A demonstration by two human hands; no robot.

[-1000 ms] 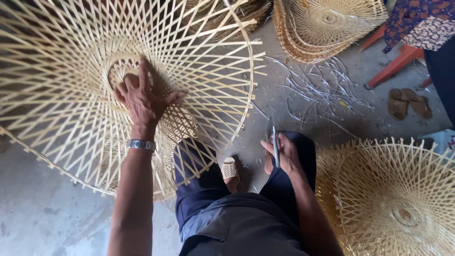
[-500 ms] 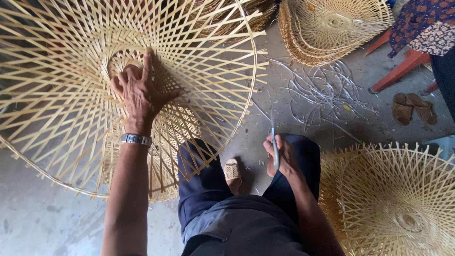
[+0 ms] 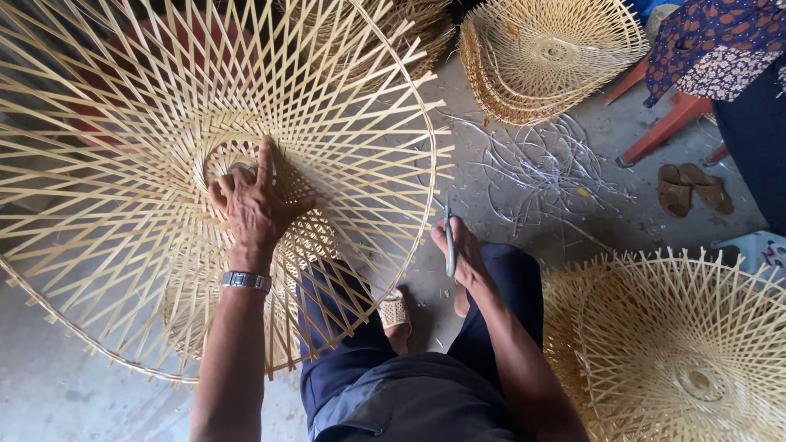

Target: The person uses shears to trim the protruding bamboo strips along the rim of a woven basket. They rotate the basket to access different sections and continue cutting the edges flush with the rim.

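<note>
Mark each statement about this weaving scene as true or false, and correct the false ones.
1. The left hand rests on the large open-weave bamboo frame. True.
2. The right hand is empty. False: it grips a thin metal tool.
3. A metal wristwatch sits on the left wrist. True.
4. The stack of woven frames lies at bottom left. False: it lies at top right.
5. A pair of brown sandals lies on the floor near a red stool leg. True.

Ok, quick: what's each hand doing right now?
Left hand: open, fingers spread, pressed flat on the woven bamboo frame near its centre ring.
Right hand: closed around a thin metal tool, resting on the knee.
</note>
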